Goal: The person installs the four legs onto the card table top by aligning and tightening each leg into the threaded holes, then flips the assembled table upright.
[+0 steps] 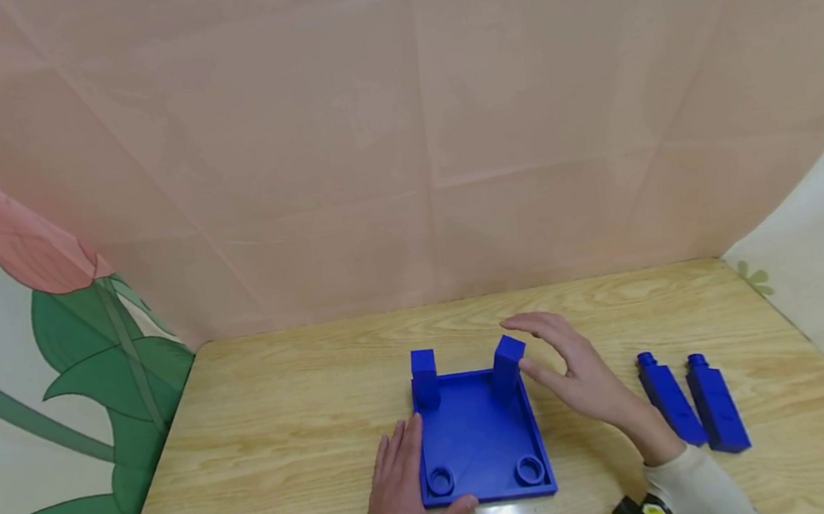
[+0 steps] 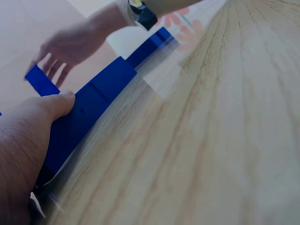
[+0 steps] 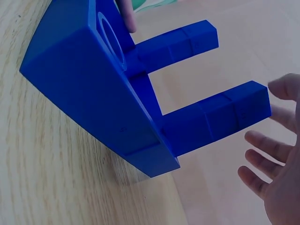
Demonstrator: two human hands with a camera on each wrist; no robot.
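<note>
A square blue tray-like base [image 1: 477, 443] with a raised rim lies on the table. Two blue square posts stand up in its far corners: the left post [image 1: 425, 379] is upright, the right post [image 1: 508, 364] looks slightly tilted. Round sockets [image 1: 530, 470] show in the near corners. My left hand [image 1: 407, 492] rests along the base's left side with straight fingers, its thumb [image 2: 63, 104] against the near wall. Beside the top of the right post is my right hand [image 1: 570, 366], fingers spread and thumb close to the post; nothing is in its grasp.
Two more blue posts [image 1: 670, 399] [image 1: 717, 405] with round threaded-looking ends lie on the wooden table [image 1: 273, 439] at the right. A dark device [image 1: 641, 511] sits at the right wrist. A beige cloth [image 1: 422, 139] hangs behind the table, with flower-patterned cloth [image 1: 25, 373] at the sides.
</note>
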